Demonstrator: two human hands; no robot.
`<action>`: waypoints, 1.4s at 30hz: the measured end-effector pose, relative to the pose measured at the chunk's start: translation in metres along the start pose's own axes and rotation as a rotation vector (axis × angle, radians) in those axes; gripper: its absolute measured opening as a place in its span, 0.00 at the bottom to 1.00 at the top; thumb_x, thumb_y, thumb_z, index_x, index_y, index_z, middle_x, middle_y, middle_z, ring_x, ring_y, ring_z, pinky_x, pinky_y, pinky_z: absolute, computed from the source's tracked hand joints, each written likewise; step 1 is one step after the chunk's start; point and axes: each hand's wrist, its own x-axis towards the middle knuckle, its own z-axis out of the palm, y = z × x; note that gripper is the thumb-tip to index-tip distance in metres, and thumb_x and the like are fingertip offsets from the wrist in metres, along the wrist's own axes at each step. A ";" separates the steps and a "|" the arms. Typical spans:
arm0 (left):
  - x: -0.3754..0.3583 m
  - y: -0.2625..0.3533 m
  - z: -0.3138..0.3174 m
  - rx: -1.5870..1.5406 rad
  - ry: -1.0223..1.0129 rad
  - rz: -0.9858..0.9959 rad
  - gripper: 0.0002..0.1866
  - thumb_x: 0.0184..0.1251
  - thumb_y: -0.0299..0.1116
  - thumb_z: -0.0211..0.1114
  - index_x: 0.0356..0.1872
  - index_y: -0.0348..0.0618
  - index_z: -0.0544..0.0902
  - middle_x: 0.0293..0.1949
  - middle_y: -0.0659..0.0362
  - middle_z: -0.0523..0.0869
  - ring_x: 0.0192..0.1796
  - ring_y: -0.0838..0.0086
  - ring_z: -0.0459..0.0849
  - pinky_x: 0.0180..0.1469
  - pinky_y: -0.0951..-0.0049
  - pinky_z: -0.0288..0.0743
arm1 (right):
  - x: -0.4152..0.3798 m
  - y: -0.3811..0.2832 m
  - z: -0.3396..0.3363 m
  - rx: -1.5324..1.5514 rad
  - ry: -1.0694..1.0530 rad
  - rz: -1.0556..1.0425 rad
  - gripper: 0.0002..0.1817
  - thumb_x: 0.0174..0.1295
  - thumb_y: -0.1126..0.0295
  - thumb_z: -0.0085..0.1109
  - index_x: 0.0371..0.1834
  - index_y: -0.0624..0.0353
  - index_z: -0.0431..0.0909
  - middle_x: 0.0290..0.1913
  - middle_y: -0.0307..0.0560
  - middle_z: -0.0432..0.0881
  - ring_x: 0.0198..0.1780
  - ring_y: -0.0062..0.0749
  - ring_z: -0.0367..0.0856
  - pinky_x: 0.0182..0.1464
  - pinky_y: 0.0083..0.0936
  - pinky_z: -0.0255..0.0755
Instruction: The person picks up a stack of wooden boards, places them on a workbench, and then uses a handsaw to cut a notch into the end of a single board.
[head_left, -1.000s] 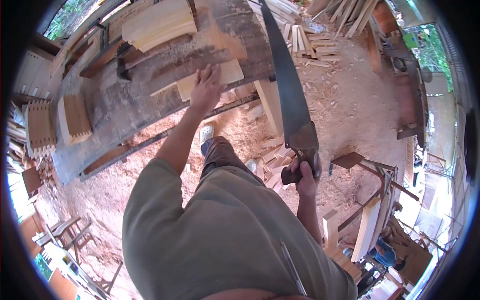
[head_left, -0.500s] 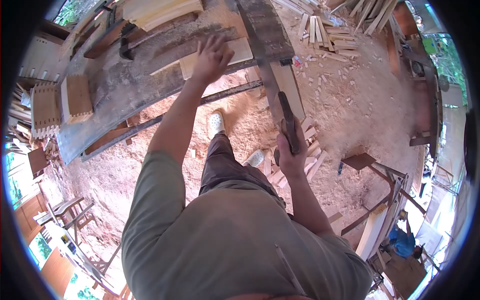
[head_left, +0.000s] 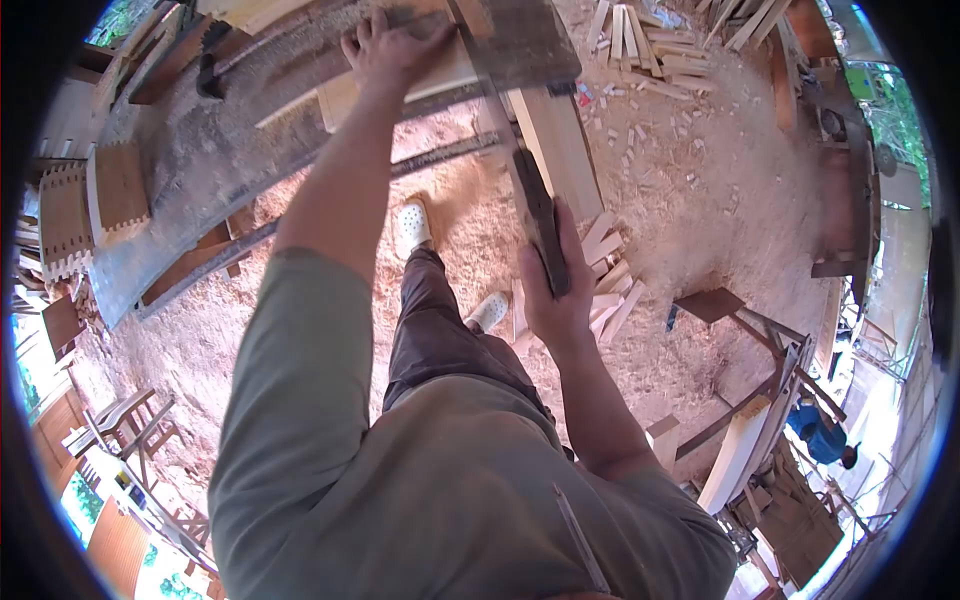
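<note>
My right hand (head_left: pixel 558 290) is wrapped round the dark handle of a handsaw (head_left: pixel 540 215). Its blade runs away from me toward the workbench (head_left: pixel 220 130) and crosses at the right end of a pale wooden board (head_left: pixel 440 75). On that board lies my left hand (head_left: pixel 395 52), fingers spread, close to the left side of the blade. Motion blur hides whether the teeth touch the wood.
Dovetailed wooden pieces (head_left: pixel 118 190) stand on the bench's left end. A long plank (head_left: pixel 560 150) lies right of the saw. Cut strips (head_left: pixel 650 50) and offcuts (head_left: pixel 610 285) lie on the sawdust-covered floor. Another person (head_left: pixel 822 435) is at the far lower right.
My left hand has moved forward and come down on the board, nearer the saw. The saw has swung left, its blade now at the board's end. The view has shifted slightly.
</note>
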 end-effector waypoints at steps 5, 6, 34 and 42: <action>-0.007 0.010 -0.019 -0.056 0.002 0.008 0.40 0.63 0.80 0.45 0.54 0.63 0.90 0.79 0.51 0.61 0.82 0.58 0.48 0.79 0.49 0.31 | -0.021 -0.016 -0.008 0.052 -0.040 0.165 0.34 0.67 0.74 0.61 0.75 0.69 0.61 0.53 0.57 0.85 0.48 0.29 0.86 0.47 0.23 0.78; -0.007 0.011 -0.022 -0.073 0.008 0.021 0.40 0.63 0.80 0.45 0.54 0.64 0.90 0.78 0.53 0.63 0.82 0.59 0.49 0.79 0.49 0.32 | -0.028 -0.017 -0.012 0.037 -0.035 0.150 0.34 0.67 0.75 0.61 0.75 0.70 0.61 0.53 0.57 0.85 0.48 0.28 0.86 0.47 0.23 0.78; -0.006 0.012 -0.025 -0.001 0.026 0.034 0.37 0.64 0.79 0.45 0.49 0.68 0.91 0.76 0.53 0.68 0.80 0.59 0.54 0.78 0.45 0.36 | -0.028 -0.008 -0.025 -0.023 -0.009 0.071 0.33 0.67 0.72 0.61 0.74 0.67 0.64 0.47 0.55 0.87 0.45 0.27 0.87 0.46 0.24 0.79; 0.009 -0.005 0.001 0.067 0.024 0.034 0.51 0.59 0.82 0.45 0.62 0.46 0.84 0.79 0.50 0.61 0.81 0.53 0.55 0.80 0.51 0.37 | 0.008 -0.007 -0.009 0.006 -0.032 0.117 0.32 0.67 0.70 0.61 0.74 0.67 0.64 0.47 0.56 0.87 0.47 0.27 0.87 0.47 0.25 0.79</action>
